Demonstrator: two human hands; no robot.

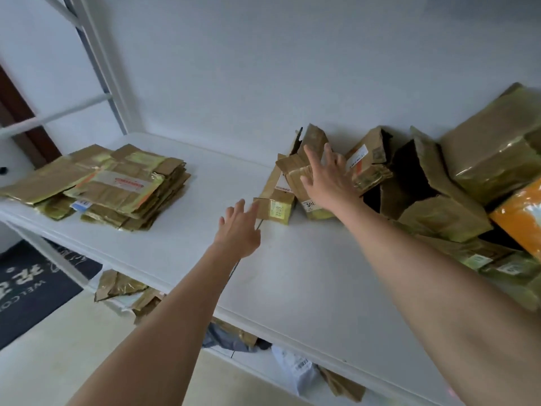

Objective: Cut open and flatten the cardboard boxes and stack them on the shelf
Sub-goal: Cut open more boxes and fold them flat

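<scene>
Both bare forearms fill the foreground, reaching out over the white shelf [307, 288], a broad board that spans the view; at its right end a heap of uncut cardboard boxes [483, 159] leans against the wall, wrapped in shiny brown tape, with an orange package [524, 215] wedged in at the far right edge; at the left end lies the stack of flattened boxes [117, 186], several layers deep and somewhat fanned out, well apart from the heap; between the two, nearer the heap, a small taped box [304, 171] stands with its flaps torn open, a printed label on its lower end; a smaller labelled piece [275, 208] lies just in front of it (whether it is joined to that box cannot be told). The right hand [328, 183] has its fingers straight and spread wide, laid against the side of the small taped box and holding nothing. The left hand [238, 230] hovers lower, fingers straight and loosely together, their tips at the corner of the smaller labelled piece; contact cannot be told. Below the board, cardboard scraps [123, 288] and a dark doormat [32, 285] show.
</scene>
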